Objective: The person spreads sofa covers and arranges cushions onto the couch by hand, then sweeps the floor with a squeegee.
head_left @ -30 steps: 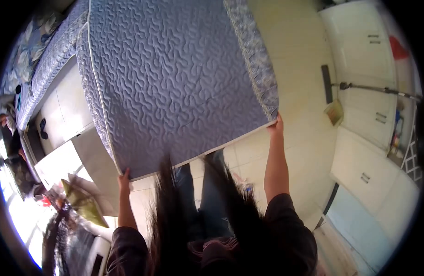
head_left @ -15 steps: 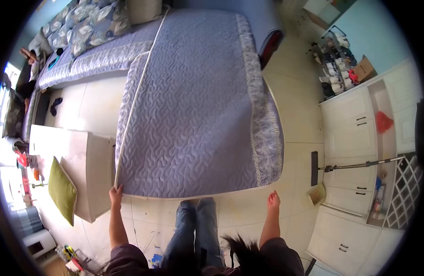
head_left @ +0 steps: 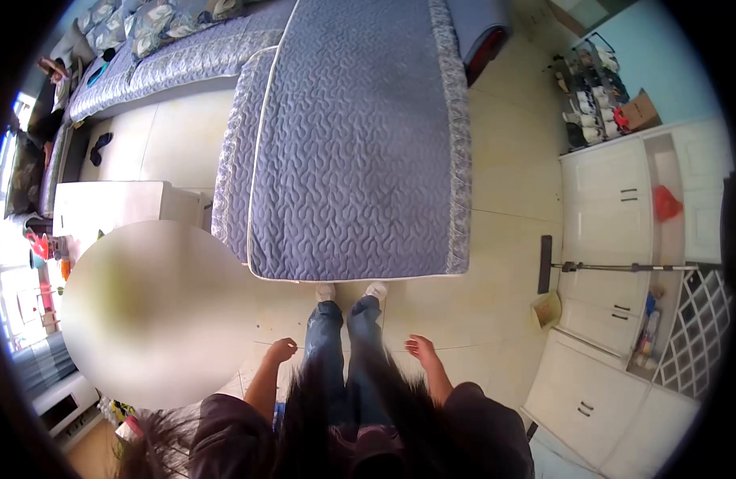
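A bluish-purple quilted sofa cover (head_left: 356, 160) with a patterned lace-like border lies over the long section of a sofa. Its near edge hangs just beyond my feet, and a white piping line runs down its left side. Short of that edge, my left hand (head_left: 281, 350) is in the air with loosely bent fingers and nothing in it. My right hand (head_left: 420, 348) is level with it on the other side of my legs, fingers apart and holding nothing. Neither hand touches the cover.
A white table (head_left: 112, 201) stands at left, partly behind a blurred round patch. White cabinets (head_left: 603, 215) line the right, with a long-handled floor mop (head_left: 546, 263) and a small bin (head_left: 546, 311) before them. Shoes fill a rack (head_left: 595, 96). Another person (head_left: 58, 80) is at far left.
My left hand has let go of the cover's near left corner. Both hands have drawn inward toward my legs. The cover's raised right side now lies flat, its near edge straighter.
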### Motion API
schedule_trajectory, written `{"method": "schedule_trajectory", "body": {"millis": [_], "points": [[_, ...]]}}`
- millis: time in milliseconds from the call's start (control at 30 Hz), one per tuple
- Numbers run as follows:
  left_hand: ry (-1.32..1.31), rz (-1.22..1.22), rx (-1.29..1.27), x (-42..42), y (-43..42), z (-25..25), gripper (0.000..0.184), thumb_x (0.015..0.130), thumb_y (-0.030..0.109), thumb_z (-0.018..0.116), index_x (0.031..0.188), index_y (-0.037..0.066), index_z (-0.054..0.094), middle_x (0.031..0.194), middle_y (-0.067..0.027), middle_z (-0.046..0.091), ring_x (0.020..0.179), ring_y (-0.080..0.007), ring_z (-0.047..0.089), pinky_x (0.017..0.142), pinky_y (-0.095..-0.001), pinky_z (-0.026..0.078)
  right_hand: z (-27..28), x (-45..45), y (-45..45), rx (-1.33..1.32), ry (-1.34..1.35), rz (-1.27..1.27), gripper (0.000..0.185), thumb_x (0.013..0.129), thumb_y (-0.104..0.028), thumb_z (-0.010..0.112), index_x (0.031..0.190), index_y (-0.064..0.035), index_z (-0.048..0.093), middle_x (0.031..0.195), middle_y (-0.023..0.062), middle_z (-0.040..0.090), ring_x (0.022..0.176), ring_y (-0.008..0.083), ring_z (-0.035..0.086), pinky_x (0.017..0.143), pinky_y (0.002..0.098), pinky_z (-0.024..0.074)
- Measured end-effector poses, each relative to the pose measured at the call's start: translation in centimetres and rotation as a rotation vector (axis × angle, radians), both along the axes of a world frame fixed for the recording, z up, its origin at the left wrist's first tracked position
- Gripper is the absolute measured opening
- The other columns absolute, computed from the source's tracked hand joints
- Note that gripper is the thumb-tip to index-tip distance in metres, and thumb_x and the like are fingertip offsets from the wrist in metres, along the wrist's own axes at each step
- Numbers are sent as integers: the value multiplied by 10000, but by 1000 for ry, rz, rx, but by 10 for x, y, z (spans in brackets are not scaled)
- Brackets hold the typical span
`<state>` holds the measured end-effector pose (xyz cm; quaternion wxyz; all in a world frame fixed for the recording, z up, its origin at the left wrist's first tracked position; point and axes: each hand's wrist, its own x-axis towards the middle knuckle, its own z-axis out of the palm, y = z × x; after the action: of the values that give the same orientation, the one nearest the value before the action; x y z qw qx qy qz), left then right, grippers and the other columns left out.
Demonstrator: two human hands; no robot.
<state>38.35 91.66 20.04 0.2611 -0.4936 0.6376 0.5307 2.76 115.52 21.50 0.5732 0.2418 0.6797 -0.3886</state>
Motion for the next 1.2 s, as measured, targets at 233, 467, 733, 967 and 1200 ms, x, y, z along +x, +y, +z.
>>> {"method": "schedule_trajectory", "body": {"millis": [233, 467, 733, 967, 1200], "points": [[246, 129, -94, -97, 27, 37, 225, 691, 223, 463, 840, 72, 538, 701, -100, 572, 676, -223, 555, 607, -321, 427, 71, 4, -9, -195, -64, 148, 245, 747, -249, 454, 911, -73, 498, 784, 82, 561, 660, 147, 538, 595, 240, 416], [237, -8, -211, -197, 79, 74, 242, 679, 277, 468, 839, 116, 552, 754, -106, 569, 729, -252, 545, 650, -338, 424, 83, -82, 89, -171, 149, 541, 249, 737, -211, 465, 905, -34, 510, 752, 81, 556, 661, 159, 531, 577, 239, 410], [255, 278, -125, -290, 180, 128, 233, 673, 270, 483, 829, 115, 559, 758, -84, 576, 718, -229, 547, 652, -330, 422, 51, -291, 206, -470, 647, 1501, 228, 709, -174, 436, 727, 37, 521, 618, 144, 560, 487, 199, 529, 448, 277, 421], [267, -8, -311, -325, 191, 128, 198, 646, 241, 481, 757, 104, 571, 733, -86, 570, 718, -223, 537, 650, -336, 414, 112, -401, 129, -453, 647, 860, 204, 709, -131, 446, 812, 41, 482, 607, 139, 552, 460, 179, 520, 387, 251, 397], [289, 430, -247, -318, 182, 171, 203, 653, 217, 466, 788, 100, 562, 743, -103, 572, 720, -238, 541, 646, -325, 422, 127, -336, 53, -331, 365, 864, 209, 742, -157, 425, 838, 18, 485, 704, 123, 564, 521, 144, 515, 461, 220, 392]]}}
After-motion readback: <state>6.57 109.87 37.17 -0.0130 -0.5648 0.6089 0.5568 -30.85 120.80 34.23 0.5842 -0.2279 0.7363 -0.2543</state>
